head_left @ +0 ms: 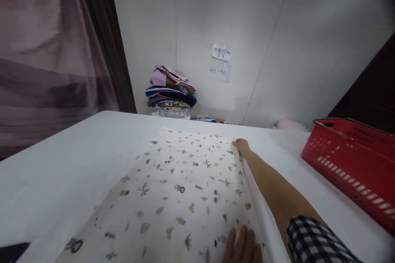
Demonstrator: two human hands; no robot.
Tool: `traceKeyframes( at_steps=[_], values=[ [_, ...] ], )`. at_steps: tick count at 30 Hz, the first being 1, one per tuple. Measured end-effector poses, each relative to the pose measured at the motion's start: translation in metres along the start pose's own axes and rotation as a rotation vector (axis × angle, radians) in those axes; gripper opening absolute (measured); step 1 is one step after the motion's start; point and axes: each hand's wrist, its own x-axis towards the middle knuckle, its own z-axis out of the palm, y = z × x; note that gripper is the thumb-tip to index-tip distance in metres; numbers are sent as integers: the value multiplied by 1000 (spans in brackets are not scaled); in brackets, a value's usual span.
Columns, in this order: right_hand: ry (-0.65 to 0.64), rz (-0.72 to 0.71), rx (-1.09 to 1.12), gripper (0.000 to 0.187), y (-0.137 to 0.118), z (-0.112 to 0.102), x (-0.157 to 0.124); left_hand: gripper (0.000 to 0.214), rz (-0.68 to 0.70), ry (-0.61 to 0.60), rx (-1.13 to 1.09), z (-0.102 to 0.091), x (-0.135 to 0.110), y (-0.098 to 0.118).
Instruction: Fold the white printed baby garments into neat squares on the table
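A white cloth (173, 176) with small printed plants and other motifs lies lengthwise across the table. Its right side has a folded edge with a plain white layer running along it. My right hand (242, 147) reaches to the far right corner, fingers closed on the cloth's edge; a black-and-white checked sleeve (314, 240) covers that arm near the elbow. At the bottom of the view, my left hand (242, 247) lies flat on the printed side near the right edge, fingers stretched out. Its palm and thumb are out of frame.
The white table (92, 152) reaches toward a pale wall. A red plastic basket (354, 164) stands at the right. Behind the table's far edge is a stack of folded fabrics (171, 90). A curtain (55, 70) hangs at left; paper signs (221, 52) are on the wall.
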Motion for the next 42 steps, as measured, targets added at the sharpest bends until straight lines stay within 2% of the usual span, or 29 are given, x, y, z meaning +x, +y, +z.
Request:
traceKeyframes(
  at_steps=[3,6,10,14,17,20,26,34,42],
  values=[
    [-20,34,4,24,-3,-5,-3,13,74,-118,-13,-10,4,-8],
    [2,41,1,24,-10,-12,-6,17,105,-335,-87,-27,18,-19],
    [16,53,-5,27,-18,-21,-2,49,69,-752,-286,-54,63,-33],
    [28,54,-28,29,-21,-25,8,48,7,-938,-312,-71,104,-47],
    [25,65,-58,28,-17,-25,13,49,-14,-1017,-242,-74,110,-57],
    [21,71,-97,28,-8,-21,14,53,39,-1076,-196,-72,101,-69],
    [1,54,-157,26,4,-12,12,61,177,-1064,-223,-73,82,-86],
    [31,7,-183,25,-2,-14,5,65,162,-1284,-363,-66,59,-97],
    [4,12,-264,29,-9,-13,-6,52,177,-1277,-334,-62,59,-96]
  ],
)
